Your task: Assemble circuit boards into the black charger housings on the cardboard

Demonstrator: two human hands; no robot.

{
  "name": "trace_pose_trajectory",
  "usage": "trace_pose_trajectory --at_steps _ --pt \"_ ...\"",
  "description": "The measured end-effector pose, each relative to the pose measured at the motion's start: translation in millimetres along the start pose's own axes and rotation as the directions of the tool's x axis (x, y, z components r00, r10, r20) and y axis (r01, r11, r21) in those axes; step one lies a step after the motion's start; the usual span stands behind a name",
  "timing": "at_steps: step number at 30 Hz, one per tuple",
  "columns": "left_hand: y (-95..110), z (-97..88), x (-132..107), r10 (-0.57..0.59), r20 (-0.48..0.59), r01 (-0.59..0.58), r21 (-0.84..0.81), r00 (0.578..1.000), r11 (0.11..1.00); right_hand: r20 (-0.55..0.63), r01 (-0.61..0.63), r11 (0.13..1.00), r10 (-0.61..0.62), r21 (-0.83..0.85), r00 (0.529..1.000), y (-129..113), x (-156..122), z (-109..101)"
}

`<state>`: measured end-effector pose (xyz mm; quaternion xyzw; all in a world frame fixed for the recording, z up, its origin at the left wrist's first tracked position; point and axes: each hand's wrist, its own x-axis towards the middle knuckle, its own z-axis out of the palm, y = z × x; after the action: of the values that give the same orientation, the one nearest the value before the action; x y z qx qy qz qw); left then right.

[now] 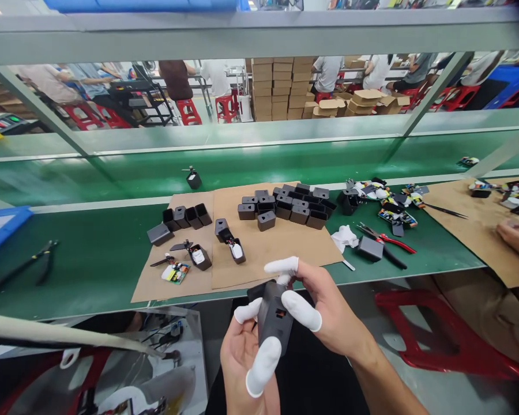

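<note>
Bench (90,259): green and wide, running left to right beyond both hands.
Cardboard sheet (281,248): flat on the bench, straight ahead of the hands.
Pile of housings (294,207): black, heaped on the far part of the cardboard sheet, well apart from the hands.
Right hand (333,314): entering from lower right, fingers (300,308) in white cots clamped on the upper right side of the black housing (274,317); forefinger tip above its top end, contact hard to tell.
Left hand (242,351): low centre, closed round the lower end from the left, capped thumb pressed on the front.
Black housing: below the near bench edge, between both hands; long axis near upright, top end toward the bench, lower end in the left palm; left hand beneath, right hand beside and above.
</note>
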<state>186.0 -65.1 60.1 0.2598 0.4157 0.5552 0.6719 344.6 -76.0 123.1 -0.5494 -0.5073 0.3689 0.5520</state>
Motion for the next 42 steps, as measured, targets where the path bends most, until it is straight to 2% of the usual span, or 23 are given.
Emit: trace_pose_trajectory --at_steps 10,17,20,22,26,31,34,37,39,40,41,42 --pt "0.3 2.2 -2.7 -0.002 -0.002 0.002 0.065 1.000 0.998 -0.024 0.002 0.997 0.000 0.072 1.000 7.0 -3.4 -2.4" --pt "7.4 12.0 -0.6 -0.093 0.130 0.081 0.099 0.987 0.992 -0.025 -0.005 0.995 0.002 -0.104 1.000 7.0 2.1 -9.6" --pt "6.1 13.3 1.5 -0.119 0.093 0.109 0.111 0.988 0.988 0.005 0.012 0.992 -0.012 -0.123 1.000 11.7 4.9 -13.7" --pt "4.8 13.9 3.3 -0.136 0.074 0.126 0.121 0.988 0.985 0.017 0.040 0.995 -0.038 -0.094 0.999 18.2 6.3 -15.3" --pt "1.3 14.3 6.4 -0.162 0.131 0.146 0.120 0.978 0.982 -0.004 0.076 0.997 -0.076 0.006 0.997 34.9 5.9 -15.9" --pt "-7.6 12.0 7.3 -0.168 0.126 0.153 0.116 0.978 0.981 -0.050 0.090 0.992 -0.086 0.084 0.995 48.1 2.1 -14.6" --pt "-11.8 14.6 8.9 -0.171 0.175 0.156 0.096 0.970 0.983 -0.080 0.075 0.996 -0.071 0.057 0.994 46.3 4.8 -14.7" --pt "-15.1 21.3 16.6 -0.194 0.270 0.178 0.083 0.943 0.981 -0.102 0.008 0.999 -0.013 -0.051 0.995 44.5 10.9 -16.8" --pt "-19.2 24.3 28.5 -0.159 0.268 0.129 0.125 0.950 0.984 -0.134 -0.040 0.989 0.021 -0.145 0.991 49.5 14.1 -18.0" --pt "-22.6 24.5 36.9 -0.100 0.248 0.054 0.185 0.963 0.981 -0.164 -0.053 0.980 0.022 -0.189 0.986 54.6 15.1 -18.0" --pt "-26.8 23.7 47.0 -0.002 0.236 -0.065 0.276 0.972 0.959 -0.198 -0.058 0.972 0.013 -0.227 0.980 61.2 15.9 -17.2" --pt "-32.0 22.1 58.3 0.123 0.250 -0.215 0.383 0.960 0.898 -0.232 -0.055 0.966 -0.005 -0.252 0.973 69.1 16.6 -15.4"
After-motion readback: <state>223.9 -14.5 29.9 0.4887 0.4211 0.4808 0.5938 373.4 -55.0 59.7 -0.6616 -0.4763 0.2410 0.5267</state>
